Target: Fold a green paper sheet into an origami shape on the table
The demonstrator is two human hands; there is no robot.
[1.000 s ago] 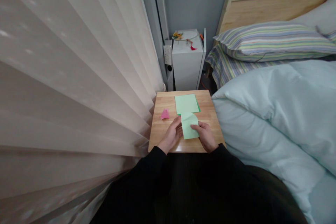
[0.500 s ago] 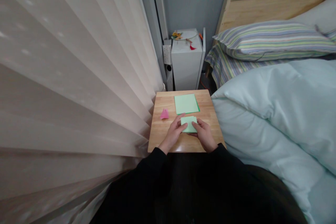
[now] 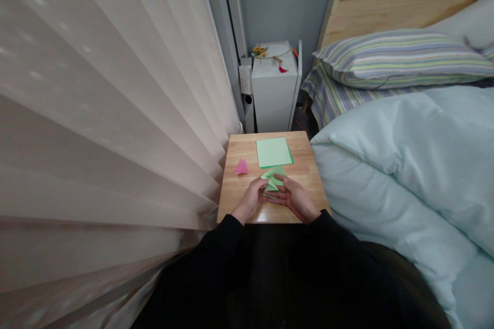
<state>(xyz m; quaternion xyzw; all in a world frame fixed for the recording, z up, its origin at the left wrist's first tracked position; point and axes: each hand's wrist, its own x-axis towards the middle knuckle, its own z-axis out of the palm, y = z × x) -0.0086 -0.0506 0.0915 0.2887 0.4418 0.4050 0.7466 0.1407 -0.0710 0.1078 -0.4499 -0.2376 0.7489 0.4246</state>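
Note:
Between my two hands is a green sheet of origami paper, partly unfolded, with creased flaps standing up. My left hand pinches its left edge. On the other side my right hand grips it, thumb on top and fingers spread underneath. Just beyond lies a stack of flat green paper sheets, pale green on top with a darker green edge showing. A small folded pink paper piece rests to the left of the stack.
The small wooden table is bounded by a pleated curtain on the left and a bed with a pale blue quilt on the right. Behind it stands a white cabinet with small ornaments on top.
The green paper has gone from a flat, compact folded rectangle to a partly opened shape with raised flaps. My right fingers have moved beneath it. The stack and pink piece stay put.

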